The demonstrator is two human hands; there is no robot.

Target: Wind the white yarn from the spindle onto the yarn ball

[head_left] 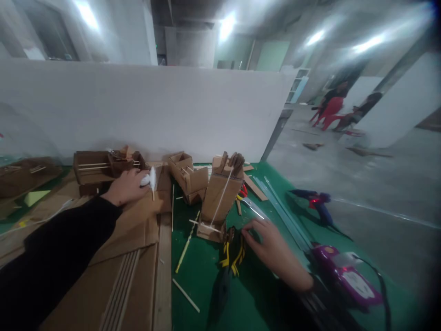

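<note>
My left hand point(127, 187) reaches over the stacked cardboard, its fingers closed on a white bundle point(151, 178) that looks like wound string, with a thin stick below it. At the centre stands a cardboard model point(220, 200) with a white string down its front and a stick across its base. Just right of that base is my right hand point(270, 248), thumb and forefinger pinched together; what they hold, if anything, I cannot make out. Beside those fingertips are pliers point(225, 257) with black and yellow handles, partly in shadow.
Cardboard boxes point(91, 166) and a folded cardboard piece point(189, 177) stand by the white partition point(155, 105). A drill bit point(188, 246), loose sticks point(186, 295) and clear glue sticks point(284, 211) lie about. On the right are a blue glue gun point(320, 207) and a purple power strip point(344, 273).
</note>
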